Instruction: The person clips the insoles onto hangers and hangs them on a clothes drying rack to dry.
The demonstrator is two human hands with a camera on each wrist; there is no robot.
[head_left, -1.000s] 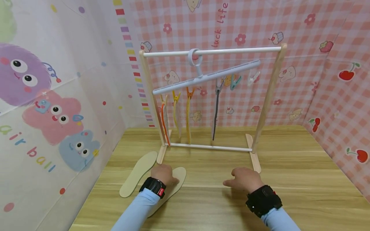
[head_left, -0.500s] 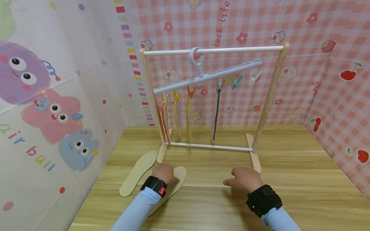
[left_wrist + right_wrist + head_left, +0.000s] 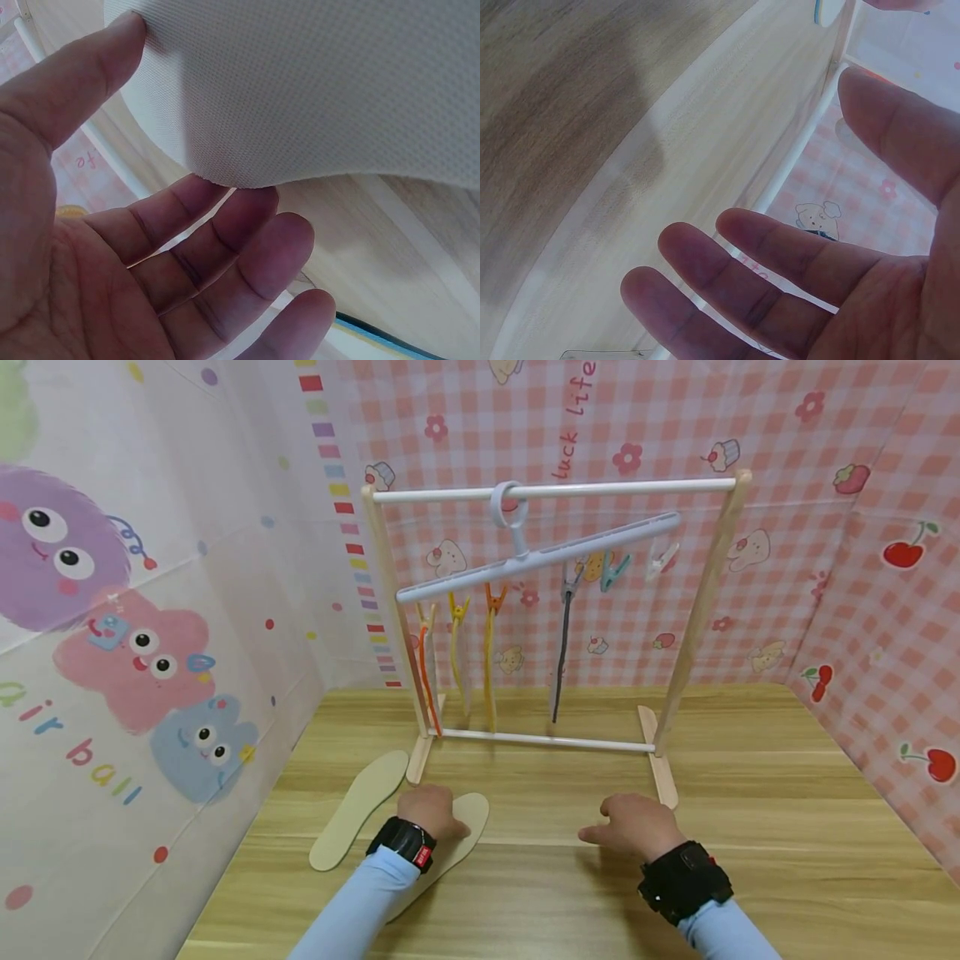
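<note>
A pale cream insole (image 3: 473, 816) lies slantwise at the left front of the table, partly covered by my left hand (image 3: 429, 812). The left wrist view shows its textured face; my thumb touches it at one edge and my fingertips meet another edge, holding it between them. To its left a second pale insole (image 3: 358, 810) lies flat on the table, apart from the hand. My right hand (image 3: 639, 827) hovers low over the table at the right, holding nothing. Its fingers are spread and loosely bent in the right wrist view.
Behind the hands stands a wooden rack (image 3: 705, 610) with white rods. A tilted lilac hanger (image 3: 592, 547) hangs from its top rod. Several clips hold thin insoles edge-on, among them a dark one (image 3: 562, 652); a teal clip (image 3: 613, 573) and a white clip (image 3: 662, 562) hold nothing.
The insole under my left hand has shifted slightly to the right along with that hand. My right hand has stayed in place.
</note>
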